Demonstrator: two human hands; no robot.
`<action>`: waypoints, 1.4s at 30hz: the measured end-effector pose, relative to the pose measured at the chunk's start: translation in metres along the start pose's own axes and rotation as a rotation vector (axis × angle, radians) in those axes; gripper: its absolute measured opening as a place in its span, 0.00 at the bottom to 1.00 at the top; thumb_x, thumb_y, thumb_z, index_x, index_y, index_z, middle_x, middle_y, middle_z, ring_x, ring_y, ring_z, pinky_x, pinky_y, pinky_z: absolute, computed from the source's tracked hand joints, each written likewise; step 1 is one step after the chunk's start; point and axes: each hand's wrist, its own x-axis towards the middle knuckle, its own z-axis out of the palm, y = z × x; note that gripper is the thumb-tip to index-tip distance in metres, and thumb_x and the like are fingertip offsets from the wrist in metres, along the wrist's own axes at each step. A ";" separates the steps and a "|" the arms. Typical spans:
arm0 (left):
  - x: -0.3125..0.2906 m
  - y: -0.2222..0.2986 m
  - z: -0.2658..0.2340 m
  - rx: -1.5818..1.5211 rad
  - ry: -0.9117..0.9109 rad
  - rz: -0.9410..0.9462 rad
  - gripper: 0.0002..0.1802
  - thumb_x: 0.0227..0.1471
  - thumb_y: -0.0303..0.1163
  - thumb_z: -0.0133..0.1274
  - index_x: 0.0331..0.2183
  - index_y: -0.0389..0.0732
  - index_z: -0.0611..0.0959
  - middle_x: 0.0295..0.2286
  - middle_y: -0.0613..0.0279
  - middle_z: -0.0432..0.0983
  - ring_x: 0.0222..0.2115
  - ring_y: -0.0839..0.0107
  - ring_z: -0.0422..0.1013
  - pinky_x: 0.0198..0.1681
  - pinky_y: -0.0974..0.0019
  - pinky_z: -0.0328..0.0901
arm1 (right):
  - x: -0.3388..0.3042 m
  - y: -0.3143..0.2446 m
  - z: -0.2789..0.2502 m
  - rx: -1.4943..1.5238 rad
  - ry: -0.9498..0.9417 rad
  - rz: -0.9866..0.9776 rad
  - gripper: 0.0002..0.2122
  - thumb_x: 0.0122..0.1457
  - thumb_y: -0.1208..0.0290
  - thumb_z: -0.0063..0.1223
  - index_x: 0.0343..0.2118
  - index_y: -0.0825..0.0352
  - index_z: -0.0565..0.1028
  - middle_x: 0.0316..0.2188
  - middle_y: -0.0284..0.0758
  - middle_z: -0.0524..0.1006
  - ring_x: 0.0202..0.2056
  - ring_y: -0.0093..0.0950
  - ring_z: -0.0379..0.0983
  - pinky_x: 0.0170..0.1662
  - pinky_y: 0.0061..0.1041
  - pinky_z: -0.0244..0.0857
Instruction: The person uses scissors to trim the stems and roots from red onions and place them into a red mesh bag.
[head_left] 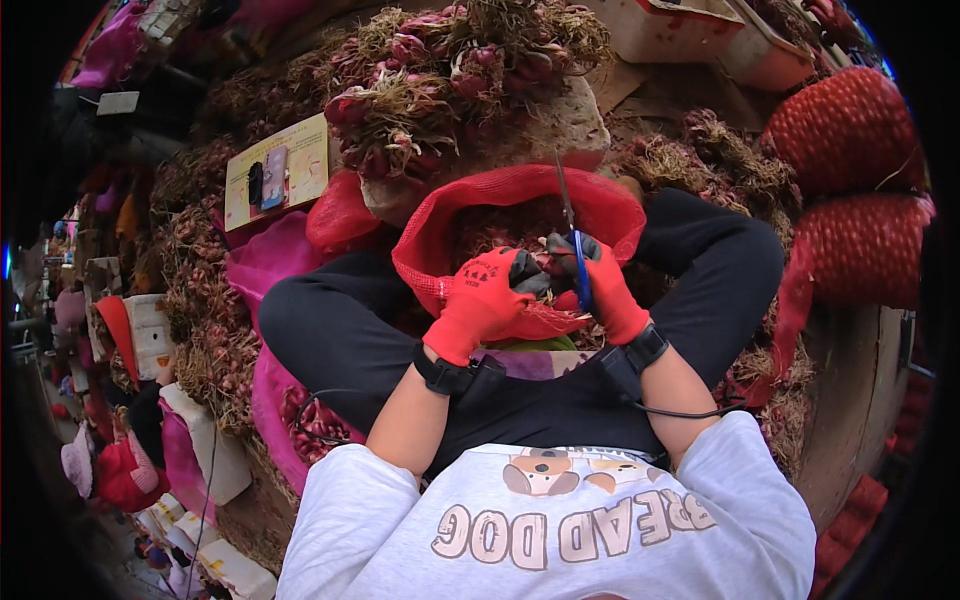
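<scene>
I cannot make out the small piece (pixel 543 262) between my left grip (pixel 486 292) and right grip (pixel 608 285) (mostly covered); the lower edge crops my shirt (pixel 550 515), and the red mesh bag (pixel 617 208) has its bottom hidden.

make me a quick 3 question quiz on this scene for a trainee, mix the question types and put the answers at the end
1. What does the right hand hold? A: a brush; B: blue-handled scissors; C: a hammer.

2. True or false: the open red mesh sack lies to the left of both bent legs.

3. Fill in: on the left hand, the back of the glove is ____.

Key: 1. B. 2. False; it lies between them. 3. Red.
</scene>
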 end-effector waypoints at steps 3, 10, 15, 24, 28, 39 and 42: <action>-0.001 0.007 -0.001 0.127 -0.065 -0.094 0.15 0.38 0.36 0.61 0.33 0.43 0.80 0.30 0.54 0.76 0.33 0.52 0.72 0.36 0.56 0.66 | 0.008 0.011 -0.003 -0.142 0.010 -0.095 0.13 0.51 0.75 0.58 0.39 0.71 0.74 0.33 0.33 0.77 0.33 0.22 0.75 0.37 0.21 0.70; -0.002 -0.006 0.008 0.168 -0.029 -0.017 0.15 0.39 0.37 0.59 0.32 0.43 0.80 0.30 0.54 0.77 0.33 0.53 0.73 0.36 0.56 0.67 | 0.007 0.012 0.004 -0.653 -0.045 -0.275 0.15 0.51 0.70 0.61 0.40 0.69 0.73 0.30 0.32 0.75 0.34 0.18 0.71 0.38 0.22 0.67; -0.003 -0.005 -0.001 -0.060 -0.085 0.075 0.11 0.40 0.33 0.57 0.31 0.43 0.80 0.28 0.53 0.76 0.32 0.52 0.72 0.35 0.57 0.66 | -0.001 -0.006 0.012 -0.436 -0.156 -0.151 0.14 0.52 0.71 0.60 0.39 0.69 0.72 0.30 0.30 0.74 0.33 0.17 0.71 0.37 0.19 0.67; -0.012 0.020 0.025 -0.252 -0.225 0.272 0.10 0.39 0.35 0.59 0.27 0.43 0.79 0.24 0.53 0.73 0.30 0.51 0.71 0.32 0.55 0.65 | 0.012 0.013 -0.026 0.069 0.008 -0.026 0.15 0.57 0.68 0.53 0.46 0.70 0.71 0.32 0.32 0.75 0.31 0.23 0.75 0.35 0.22 0.70; -0.005 -0.016 0.019 0.021 -0.263 -0.180 0.18 0.39 0.33 0.61 0.36 0.39 0.79 0.27 0.51 0.74 0.30 0.51 0.71 0.36 0.57 0.66 | 0.012 0.003 -0.031 0.164 -0.081 -0.078 0.19 0.58 0.65 0.52 0.49 0.70 0.68 0.37 0.33 0.73 0.35 0.27 0.75 0.38 0.26 0.71; 0.009 0.005 -0.008 -0.350 0.148 -0.041 0.17 0.45 0.25 0.57 0.40 0.35 0.78 0.36 0.59 0.74 0.35 0.74 0.71 0.40 0.70 0.65 | 0.000 -0.015 0.006 -0.507 -0.128 -0.307 0.13 0.54 0.74 0.56 0.42 0.69 0.72 0.37 0.30 0.75 0.35 0.20 0.72 0.41 0.22 0.67; 0.005 -0.011 0.000 -0.440 0.195 -0.181 0.09 0.44 0.24 0.54 0.32 0.37 0.80 0.33 0.58 0.75 0.32 0.69 0.73 0.36 0.68 0.66 | -0.006 -0.021 0.012 -0.730 -0.220 -0.438 0.16 0.50 0.74 0.60 0.41 0.69 0.71 0.36 0.34 0.74 0.35 0.24 0.72 0.40 0.23 0.66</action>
